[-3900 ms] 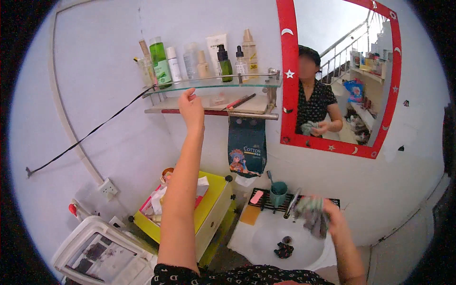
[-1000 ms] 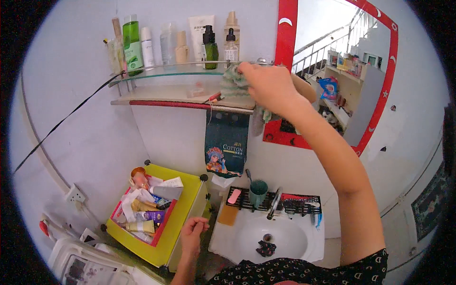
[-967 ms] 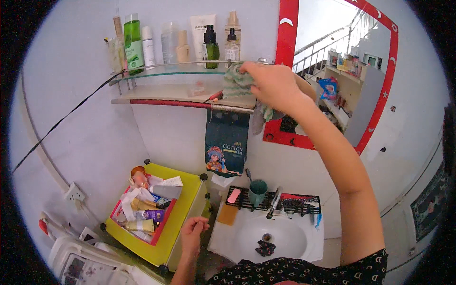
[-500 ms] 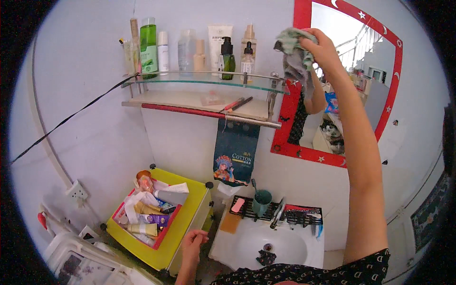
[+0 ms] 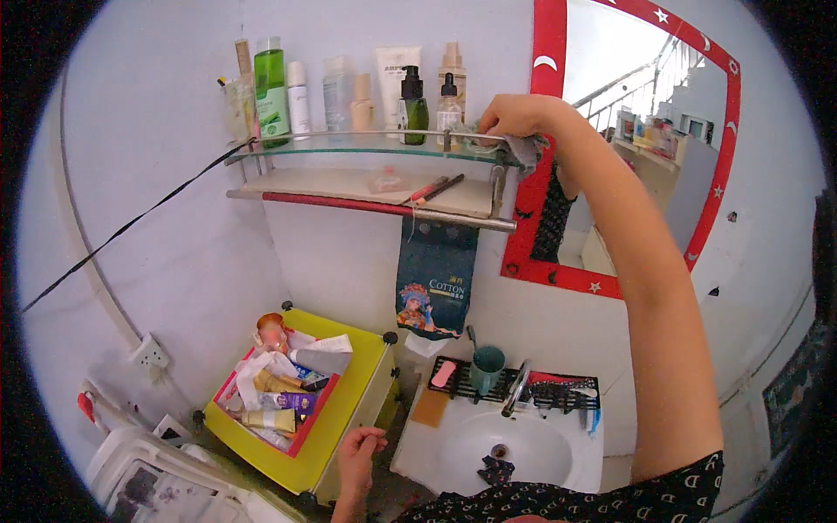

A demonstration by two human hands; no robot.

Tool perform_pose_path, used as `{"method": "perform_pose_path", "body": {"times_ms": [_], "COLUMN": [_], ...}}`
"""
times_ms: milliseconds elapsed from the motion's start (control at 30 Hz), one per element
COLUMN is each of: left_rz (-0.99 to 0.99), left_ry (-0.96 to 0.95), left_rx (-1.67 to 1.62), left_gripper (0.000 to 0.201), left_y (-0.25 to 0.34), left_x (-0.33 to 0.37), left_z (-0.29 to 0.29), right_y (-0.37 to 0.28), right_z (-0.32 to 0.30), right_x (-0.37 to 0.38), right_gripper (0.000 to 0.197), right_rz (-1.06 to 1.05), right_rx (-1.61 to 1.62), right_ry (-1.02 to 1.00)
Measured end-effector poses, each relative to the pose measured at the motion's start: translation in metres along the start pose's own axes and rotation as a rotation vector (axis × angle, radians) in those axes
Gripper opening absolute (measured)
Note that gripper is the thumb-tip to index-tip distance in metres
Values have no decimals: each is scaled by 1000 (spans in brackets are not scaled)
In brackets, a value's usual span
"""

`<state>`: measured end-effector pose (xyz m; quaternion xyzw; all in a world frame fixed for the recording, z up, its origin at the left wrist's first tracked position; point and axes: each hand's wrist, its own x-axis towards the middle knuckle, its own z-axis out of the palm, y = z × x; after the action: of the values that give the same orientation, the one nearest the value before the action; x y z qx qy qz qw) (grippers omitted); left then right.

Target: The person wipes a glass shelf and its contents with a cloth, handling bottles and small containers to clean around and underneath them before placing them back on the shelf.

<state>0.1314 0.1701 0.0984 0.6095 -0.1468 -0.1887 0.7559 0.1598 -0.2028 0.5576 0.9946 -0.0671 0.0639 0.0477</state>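
Observation:
My right hand [image 5: 514,118] is closed on a grey-green cloth [image 5: 527,155] at the right end of the glass shelf [image 5: 349,146]. Part of the cloth lies on the glass under my fingers, and the rest hangs over the shelf's end beside the red mirror frame. A small dropper bottle [image 5: 449,109] and a dark green pump bottle [image 5: 414,113] stand just left of that hand. Low down, my left hand [image 5: 359,453] hovers between the yellow-topped cabinet and the sink, its fingers curled in with nothing visible in them.
More bottles, including a tall green bottle [image 5: 271,96], line the shelf. Pens [image 5: 440,189] lie on the lower shelf [image 5: 314,187]. A dark pouch [image 5: 438,279] hangs beneath. The yellow cabinet [image 5: 353,379] bears a box of tubes. A cup [image 5: 486,370] stands behind the sink [image 5: 549,453].
My right hand has come down and left with the cloth, from in front of the mirror onto the glass shelf's right end. My left hand has barely moved.

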Motion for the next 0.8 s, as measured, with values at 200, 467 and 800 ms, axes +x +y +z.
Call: {"method": "perform_pose_path", "body": {"times_ms": [200, 467, 800], "left_rz": [-29, 300, 390], "left_ry": [-21, -215, -146], "left_rx": [82, -173, -863], "left_gripper": [14, 42, 39], "left_y": [18, 87, 200], "left_x": [-10, 21, 85], "left_z": [9, 42, 126], "right_y": [14, -65, -154], "right_z": [-21, -15, 87], "right_x": [-14, -85, -151], "right_gripper": [19, 23, 38], "right_rz": [-139, -386, -720], "right_rx": [143, 545, 433], "right_ry": [58, 497, 181]}}
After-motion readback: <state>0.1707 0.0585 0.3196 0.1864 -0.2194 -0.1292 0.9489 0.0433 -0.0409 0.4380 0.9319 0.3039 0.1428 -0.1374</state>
